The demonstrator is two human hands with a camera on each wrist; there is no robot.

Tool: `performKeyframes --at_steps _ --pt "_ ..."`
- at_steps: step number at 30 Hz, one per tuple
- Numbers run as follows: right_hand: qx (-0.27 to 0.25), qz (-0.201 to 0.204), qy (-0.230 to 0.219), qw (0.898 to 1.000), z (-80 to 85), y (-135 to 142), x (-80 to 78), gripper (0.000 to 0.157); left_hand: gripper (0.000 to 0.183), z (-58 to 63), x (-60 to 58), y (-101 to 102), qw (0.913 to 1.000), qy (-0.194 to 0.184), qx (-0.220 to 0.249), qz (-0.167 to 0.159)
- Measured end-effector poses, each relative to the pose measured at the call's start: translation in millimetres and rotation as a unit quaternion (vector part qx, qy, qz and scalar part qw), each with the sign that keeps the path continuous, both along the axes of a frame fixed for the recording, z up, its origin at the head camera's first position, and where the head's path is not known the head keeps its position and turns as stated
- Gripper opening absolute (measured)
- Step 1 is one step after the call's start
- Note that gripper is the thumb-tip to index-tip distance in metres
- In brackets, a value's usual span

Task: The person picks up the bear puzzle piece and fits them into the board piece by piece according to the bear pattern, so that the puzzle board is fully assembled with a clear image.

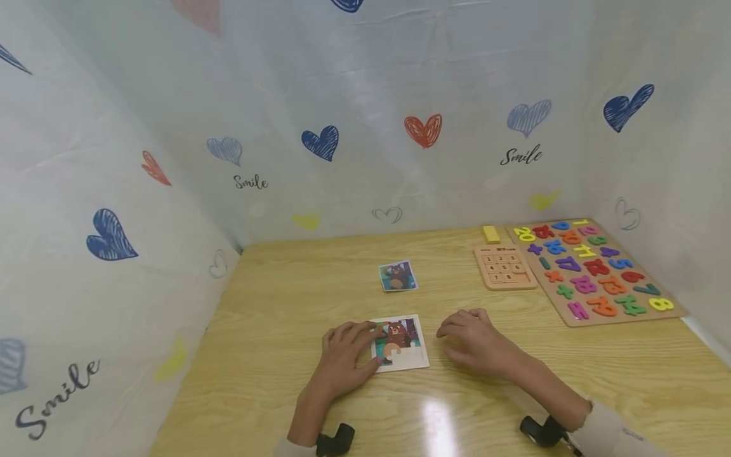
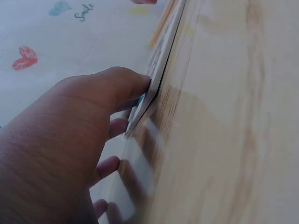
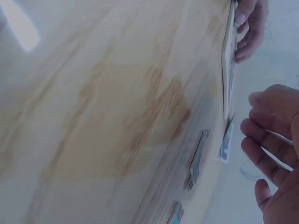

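A small white-framed jigsaw puzzle [image 1: 408,359] of a brown bear lies flat on the table, with bare white at its lower right. My left hand [image 1: 345,358] rests on the left side of the puzzle, fingers over its upper left and thumb at the lower left corner. In the left wrist view, the thumb [image 2: 135,84] touches the puzzle's edge. Just right of the puzzle, my right hand [image 1: 476,343] hovers with loosely bent fingers and holds nothing. Two loose puzzle pieces, one [image 3: 197,158] farther and one [image 3: 175,214] nearer, lie by it in the right wrist view.
Behind the puzzle lies a bear picture card [image 1: 398,276]. At the back right are a wooden number-slide board [image 1: 507,285], a yellow block [image 1: 491,235] and a board with colourful numbers [image 1: 571,317]. A white heart-print curtain [image 1: 365,76] surrounds the wooden table [image 1: 285,285].
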State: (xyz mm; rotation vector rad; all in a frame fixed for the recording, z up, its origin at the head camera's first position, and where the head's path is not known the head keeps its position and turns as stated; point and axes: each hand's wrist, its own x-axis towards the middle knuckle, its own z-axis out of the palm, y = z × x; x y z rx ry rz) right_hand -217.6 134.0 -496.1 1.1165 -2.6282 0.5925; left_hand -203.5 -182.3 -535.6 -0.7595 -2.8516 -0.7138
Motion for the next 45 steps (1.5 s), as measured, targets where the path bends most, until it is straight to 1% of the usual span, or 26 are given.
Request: performKeyframes --at_steps 4,7,13,21,27,33,39,45 --pt "-0.011 -0.002 0.008 1.0 -2.5 8 0.6 0.022 0.045 -0.8 0.3 0 1.0 0.004 0.002 0.0" --pt "-0.018 0.001 0.022 1.0 -4.0 13 1.3 0.022 0.046 -2.1 -0.2 -1 1.0 0.009 -0.003 0.0" --pt "-0.021 -0.004 0.044 0.999 -3.4 22 4.6 0.02 0.046 -2.3 -0.4 -1 1.0 0.008 0.001 -0.002" --pt "-0.017 -0.021 0.025 0.999 -7.6 38 7.9 0.02 0.046 -0.8 0.0 -1 1.0 0.002 0.002 -0.001" --pt "-0.013 -0.02 0.018 1.0 -13.0 44 8.7 0.023 0.046 0.0 0.5 -1 1.0 -0.002 -0.001 0.002" --pt "-0.01 -0.025 0.008 1.0 -16.6 47 9.2 0.023 0.046 0.4 1.0 -1 1.0 -0.004 0.002 0.004" --pt "0.0 -0.035 -0.017 0.999 -17.8 47 8.7 0.02 0.046 -0.7 0.6 -1 1.0 0.002 0.006 0.0" --pt "-0.009 -0.044 -0.038 0.998 -18.2 48 7.2 0.022 0.047 -1.7 -0.4 -1 1.0 0.002 0.006 -0.002"
